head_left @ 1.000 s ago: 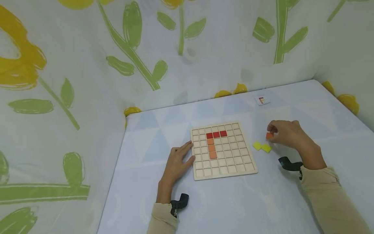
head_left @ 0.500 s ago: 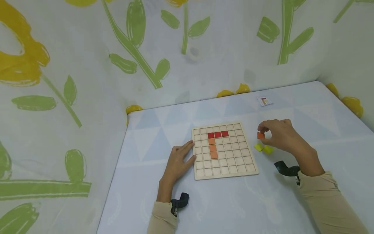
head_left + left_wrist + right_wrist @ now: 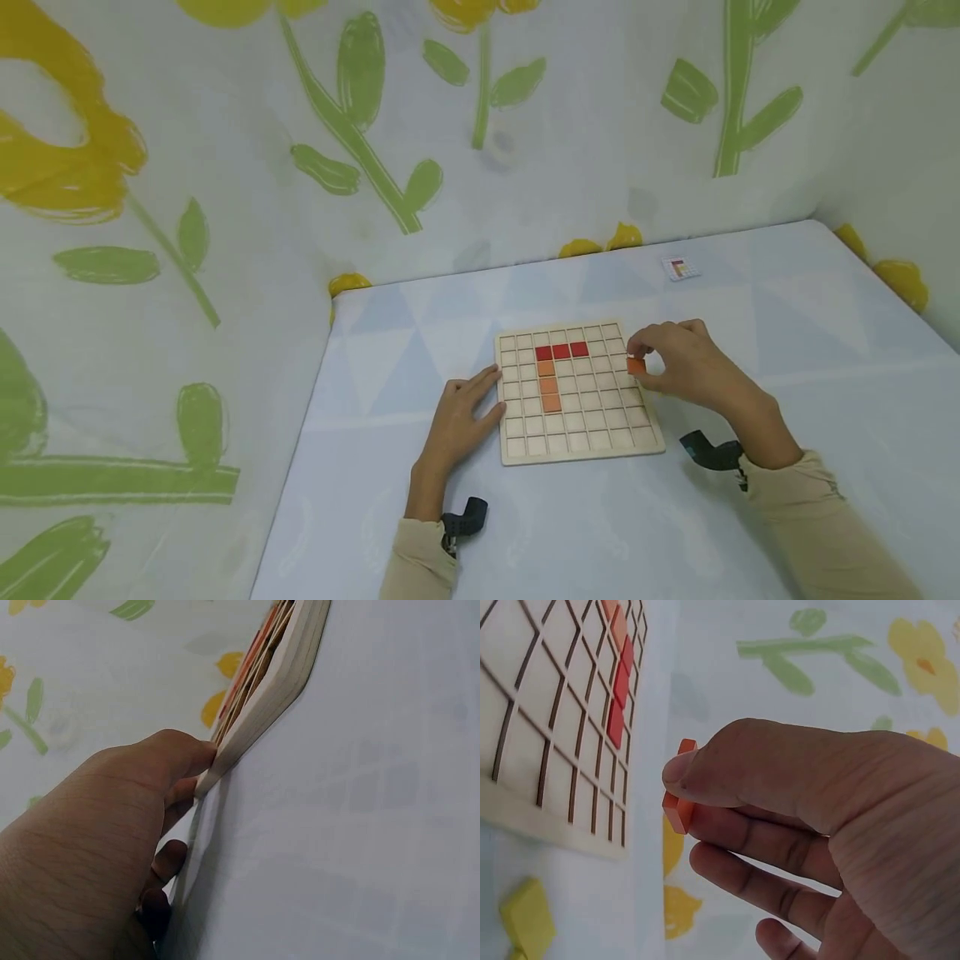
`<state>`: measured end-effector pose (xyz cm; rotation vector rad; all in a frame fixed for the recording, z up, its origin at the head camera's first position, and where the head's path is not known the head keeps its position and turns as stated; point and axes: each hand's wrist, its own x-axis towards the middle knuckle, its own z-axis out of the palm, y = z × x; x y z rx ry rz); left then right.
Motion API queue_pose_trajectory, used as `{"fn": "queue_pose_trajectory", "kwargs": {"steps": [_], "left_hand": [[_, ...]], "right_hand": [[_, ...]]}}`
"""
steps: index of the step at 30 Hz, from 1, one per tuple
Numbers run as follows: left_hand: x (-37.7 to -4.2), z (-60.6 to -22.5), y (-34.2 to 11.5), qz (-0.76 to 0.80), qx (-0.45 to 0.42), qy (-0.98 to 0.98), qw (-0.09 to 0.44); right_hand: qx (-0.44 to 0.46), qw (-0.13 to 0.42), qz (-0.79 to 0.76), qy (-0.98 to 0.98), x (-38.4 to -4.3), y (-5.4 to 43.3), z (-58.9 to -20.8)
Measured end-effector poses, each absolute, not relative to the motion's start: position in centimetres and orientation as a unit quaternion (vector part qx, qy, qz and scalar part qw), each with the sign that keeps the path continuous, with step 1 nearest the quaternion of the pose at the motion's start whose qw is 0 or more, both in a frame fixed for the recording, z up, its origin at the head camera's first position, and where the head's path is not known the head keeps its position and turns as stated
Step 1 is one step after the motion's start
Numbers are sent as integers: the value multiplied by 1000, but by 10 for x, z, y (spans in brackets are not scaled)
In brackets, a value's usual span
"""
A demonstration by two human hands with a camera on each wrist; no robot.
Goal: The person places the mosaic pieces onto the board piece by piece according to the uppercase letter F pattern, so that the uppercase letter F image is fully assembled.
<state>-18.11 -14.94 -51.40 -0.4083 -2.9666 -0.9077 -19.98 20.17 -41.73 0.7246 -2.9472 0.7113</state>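
Observation:
A square wooden grid board [image 3: 597, 419] lies on the table. Three red tiles [image 3: 561, 351] form a row in its upper part, and three orange tiles [image 3: 549, 385] run down below the leftmost red one. My left hand [image 3: 457, 421] rests at the board's left edge, fingers and thumb extended; the left wrist view shows the thumb touching the rim. Between thumb and index finger my right hand [image 3: 688, 367] pinches another orange tile [image 3: 678, 814], above the board's right edge. Yellow-green tiles [image 3: 529, 919] lie beside the board, mostly hidden behind the right hand in the head view.
A small card [image 3: 680, 268] printed with a coloured grid pattern lies near the table's back edge. White fabric walls [image 3: 585, 125] with printed flowers stand along the back and sides. Each wrist wears a black camera mount [image 3: 467, 517].
My right hand has moved left with the orange tile, from beyond the yellow-green tiles to the board's right edge. The left hand stays at the board's left edge.

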Motion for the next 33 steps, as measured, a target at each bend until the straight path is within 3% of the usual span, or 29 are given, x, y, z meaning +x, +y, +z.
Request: {"fn": "queue_pose_trajectory", "kwargs": {"steps": [33], "left_hand": [[-183, -514, -150, -284, -148, -947, 19]], "right_hand": [[336, 16, 201, -920, -182, 132, -429]]}}
